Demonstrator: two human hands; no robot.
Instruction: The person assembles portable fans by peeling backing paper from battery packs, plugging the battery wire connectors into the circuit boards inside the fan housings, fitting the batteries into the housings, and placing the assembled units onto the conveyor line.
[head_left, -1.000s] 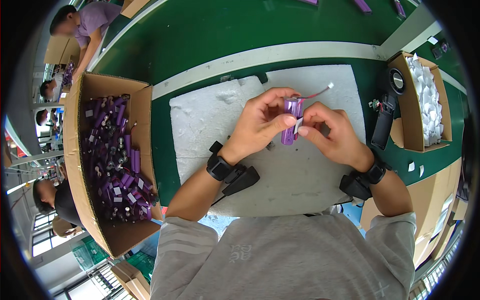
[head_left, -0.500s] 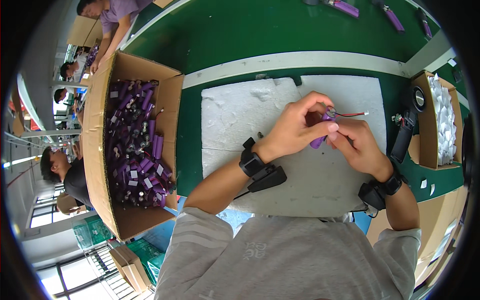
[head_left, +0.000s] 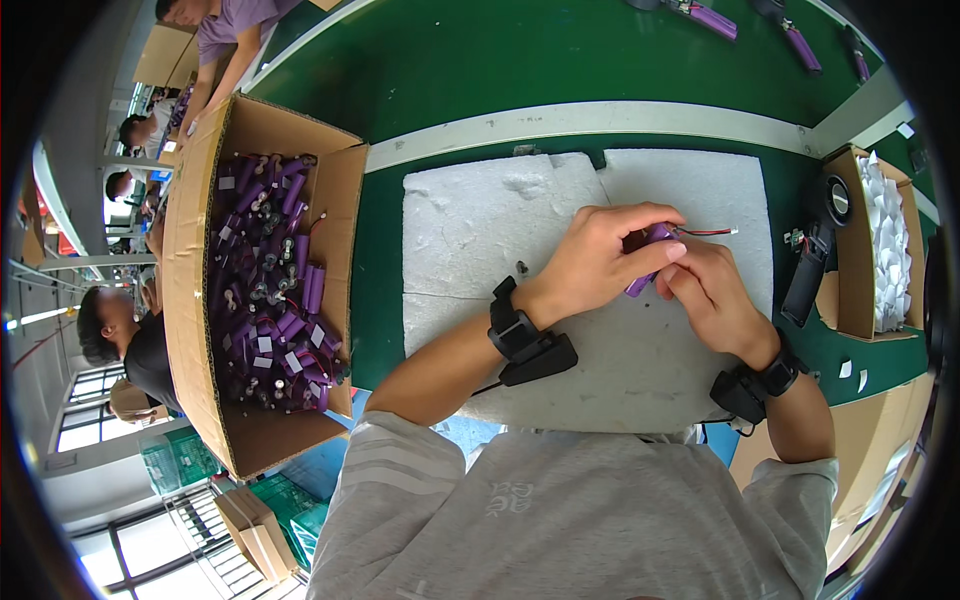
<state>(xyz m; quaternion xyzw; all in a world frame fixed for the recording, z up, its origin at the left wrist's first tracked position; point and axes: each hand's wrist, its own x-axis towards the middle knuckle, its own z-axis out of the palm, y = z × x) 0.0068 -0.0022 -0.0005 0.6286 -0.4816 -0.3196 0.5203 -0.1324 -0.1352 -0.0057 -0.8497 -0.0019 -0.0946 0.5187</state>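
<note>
A purple cylindrical battery [head_left: 638, 286] is held at a tilt between my two hands, above the white foam pad [head_left: 480, 225]. My left hand [head_left: 590, 258] is closed round it, thumb along its side and index finger bent over the upper end. The fingertips of my right hand [head_left: 715, 295] are pinched together against the battery's right side, close to the left thumb. Thin red and dark wires [head_left: 707, 232] run out to the right from the upper end and finish in a small white plug [head_left: 734, 231]. My fingers cover much of the battery.
On the left stands a cardboard box [head_left: 190, 300] heaped with similar purple batteries. A black handheld device [head_left: 806, 275] lies right of the pad, beside a small box [head_left: 850, 300] of white pieces. Beyond a pale rail [head_left: 590, 118], purple-handled items [head_left: 712, 20] lie on a green surface. Other people sit far left.
My left index finger has come forward over the battery's upper end, covering more of it. Both hands stay in nearly the same place. The purple-handled items beyond the rail have shifted slightly right.
</note>
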